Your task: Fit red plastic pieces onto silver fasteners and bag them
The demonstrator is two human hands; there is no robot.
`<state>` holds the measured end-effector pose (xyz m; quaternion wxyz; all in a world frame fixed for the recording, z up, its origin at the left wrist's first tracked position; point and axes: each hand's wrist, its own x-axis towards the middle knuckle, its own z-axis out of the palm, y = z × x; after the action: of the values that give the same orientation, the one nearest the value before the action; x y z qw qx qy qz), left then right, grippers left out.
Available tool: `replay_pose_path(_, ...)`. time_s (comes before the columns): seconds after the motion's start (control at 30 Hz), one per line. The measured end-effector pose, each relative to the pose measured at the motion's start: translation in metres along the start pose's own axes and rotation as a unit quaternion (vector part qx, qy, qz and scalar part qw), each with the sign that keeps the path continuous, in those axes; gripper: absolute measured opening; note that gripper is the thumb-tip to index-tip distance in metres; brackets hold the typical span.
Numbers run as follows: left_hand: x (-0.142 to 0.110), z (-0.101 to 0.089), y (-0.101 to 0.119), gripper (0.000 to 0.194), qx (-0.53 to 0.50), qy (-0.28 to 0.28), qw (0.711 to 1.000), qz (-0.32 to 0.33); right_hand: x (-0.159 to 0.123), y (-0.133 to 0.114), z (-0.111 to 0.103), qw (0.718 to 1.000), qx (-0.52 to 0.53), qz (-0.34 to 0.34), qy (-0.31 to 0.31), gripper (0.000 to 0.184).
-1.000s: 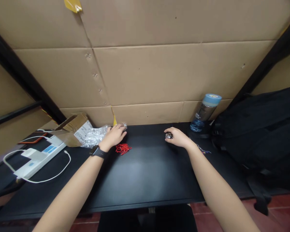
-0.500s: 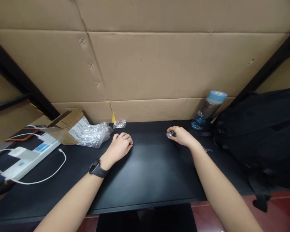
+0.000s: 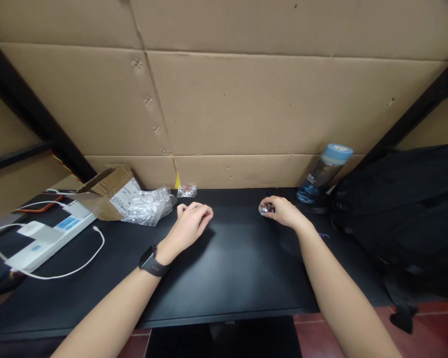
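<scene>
My left hand (image 3: 193,223), with a dark watch (image 3: 153,261) on its wrist, hovers just above the black table (image 3: 224,278). Its fingers are loosely curled together, palm down, and nothing shows in them. Farther right, my right hand (image 3: 283,211) pinches a small, round, shiny silvery object (image 3: 263,209) close to the tabletop. Fingers cover part of this object, so its exact kind is unclear. Left of my left hand lies crumpled clear plastic wrap (image 3: 149,206), and behind it a small clear packet (image 3: 187,191) with a red spot.
An opened cardboard box (image 3: 110,191) and a white power strip (image 3: 50,243) with cables occupy the left. A blue-capped bottle (image 3: 323,174) leans back at the right beside a black backpack (image 3: 403,214). A cardboard wall (image 3: 246,109) closes off the back.
My left hand has lifted slightly off the table and shifted a little right. My right hand still holds the shiny object in nearly the same place. The view has shifted slightly.
</scene>
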<state>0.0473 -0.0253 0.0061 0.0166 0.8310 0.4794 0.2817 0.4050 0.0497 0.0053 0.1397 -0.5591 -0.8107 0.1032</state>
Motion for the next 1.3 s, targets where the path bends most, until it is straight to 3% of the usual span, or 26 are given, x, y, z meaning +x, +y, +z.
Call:
replay_pose_path(0.1,-0.001,0.002,0.001,0.014,-0.025,-0.001,1.0,-0.001,-0.001,-0.006,-0.001,0.999,0.007,0.001,0.033,0.031)
replay_pose_path(0.17,-0.001,0.004,0.004,0.013,-0.049,-0.006,0.999,-0.008,-0.001,-0.017,0.002,0.996,0.043,-0.04,0.063,0.032)
replay_pose_path(0.27,0.0,0.008,0.01,0.014,-0.1,-0.017,0.995,-0.026,-0.002,-0.046,0.012,0.978,0.139,-0.132,0.084,0.033)
replay_pose_path(0.37,-0.001,0.011,0.016,0.012,-0.16,-0.009,0.986,-0.046,-0.008,-0.08,0.024,0.954,0.227,-0.177,0.082,0.036)
replay_pose_path(0.57,-0.002,0.018,0.015,0.015,-0.342,0.046,0.932,-0.11,-0.024,-0.123,0.032,0.902,0.364,-0.212,0.091,0.036)
replay_pose_path(0.83,-0.001,0.018,0.017,0.009,-0.305,0.059,0.947,-0.084,-0.028,-0.135,0.045,0.876,0.431,-0.186,0.112,0.045)
replay_pose_path(1.3,-0.002,0.019,0.025,0.009,-0.22,0.076,0.969,-0.087,-0.027,-0.137,0.056,0.875,0.441,-0.16,0.118,0.047)
